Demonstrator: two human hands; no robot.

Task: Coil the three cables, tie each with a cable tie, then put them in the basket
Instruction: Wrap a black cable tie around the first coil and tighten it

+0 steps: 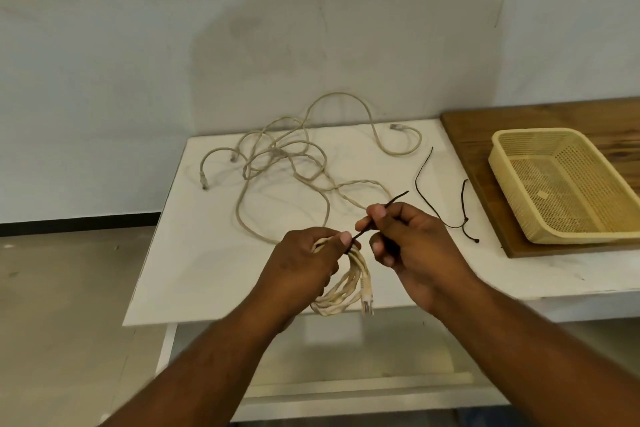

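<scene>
At the table's [207,253] near edge, the left hand [308,263] grips the coiled cable [358,269], whose loops and plug hang below its fingers. Just beside it, the right hand [412,243] pinches a black cable tie [397,198] that runs from the coil up past the thumb. Farther back, two loose cables [277,152] lie tangled on the table, with two spare ties [417,180] to their right. The yellow basket [509,191] sits on a wooden board [471,135] at far right.
</scene>
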